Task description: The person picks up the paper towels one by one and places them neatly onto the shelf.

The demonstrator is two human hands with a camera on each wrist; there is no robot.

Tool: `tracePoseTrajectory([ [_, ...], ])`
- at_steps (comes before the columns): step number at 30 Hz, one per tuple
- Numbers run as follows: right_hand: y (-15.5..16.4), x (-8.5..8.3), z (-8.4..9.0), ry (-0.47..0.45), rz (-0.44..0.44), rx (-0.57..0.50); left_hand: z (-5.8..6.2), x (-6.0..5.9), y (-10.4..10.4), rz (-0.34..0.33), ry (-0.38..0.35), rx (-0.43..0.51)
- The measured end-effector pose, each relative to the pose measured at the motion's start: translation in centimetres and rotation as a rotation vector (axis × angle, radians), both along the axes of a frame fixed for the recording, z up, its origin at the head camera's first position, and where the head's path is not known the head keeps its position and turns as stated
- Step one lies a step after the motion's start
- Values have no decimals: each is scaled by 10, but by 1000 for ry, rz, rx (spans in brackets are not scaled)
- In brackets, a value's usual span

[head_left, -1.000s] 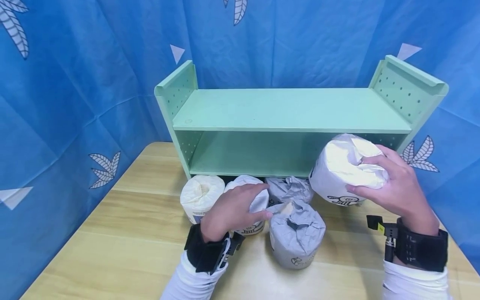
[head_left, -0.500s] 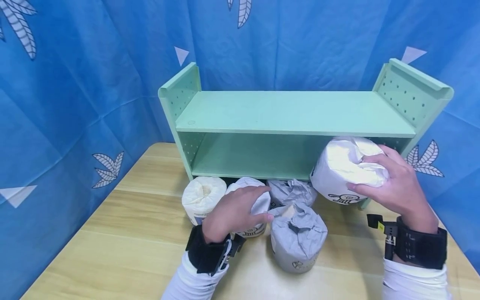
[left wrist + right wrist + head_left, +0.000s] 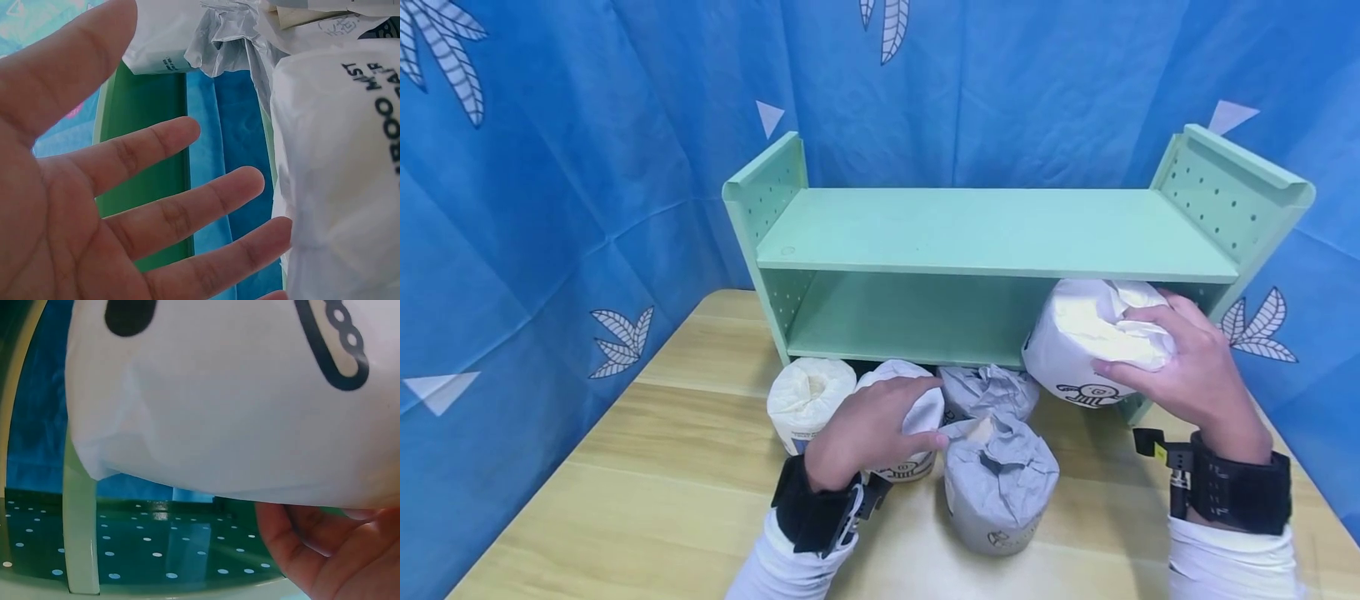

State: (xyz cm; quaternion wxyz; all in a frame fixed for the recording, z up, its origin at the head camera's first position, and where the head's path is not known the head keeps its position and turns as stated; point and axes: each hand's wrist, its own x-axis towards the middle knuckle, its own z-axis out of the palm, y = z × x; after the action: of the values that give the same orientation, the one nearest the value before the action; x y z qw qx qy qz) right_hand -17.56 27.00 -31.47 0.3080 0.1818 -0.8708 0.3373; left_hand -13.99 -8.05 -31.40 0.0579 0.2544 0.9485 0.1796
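Blue leaf-printed cloth is hanging behind a pale wooden worktop point(image 3: 647, 467), and a mint-green shelf point(image 3: 992, 233) is standing across the middle of the head view. Compared with a second ago the whole scene is sitting slightly lower in the frame, and the white wrapped roll point(image 3: 1086, 337) is now tucking its top just under the front edge of the upper board, at the right of centre; I judge that it is being eased into the lower bay. The right hand point(image 3: 1187, 375) is gripping this roll with fingers curled over its crumpled end, holding it clear of the worktop. Its long axis is tilting, the twisted end pointing up and right toward the hand, the printed side facing down and forward. The left hand point(image 3: 868, 421) is barely shifting: its fingers are lying relaxed and spread over another white roll point(image 3: 917, 412) at lower centre, between a cream roll point(image 3: 808, 396) and two grey-wrapped rolls point(image 3: 996, 479).
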Motion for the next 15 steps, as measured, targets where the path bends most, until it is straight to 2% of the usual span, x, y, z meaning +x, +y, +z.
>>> tracePoseTrajectory([
  [8,0,-2,1,-54,-39,-1,0,0,0,-5,4,7],
  [15,-2,-6,0,-37,-65,-9,0,1,-1,9,1,0],
])
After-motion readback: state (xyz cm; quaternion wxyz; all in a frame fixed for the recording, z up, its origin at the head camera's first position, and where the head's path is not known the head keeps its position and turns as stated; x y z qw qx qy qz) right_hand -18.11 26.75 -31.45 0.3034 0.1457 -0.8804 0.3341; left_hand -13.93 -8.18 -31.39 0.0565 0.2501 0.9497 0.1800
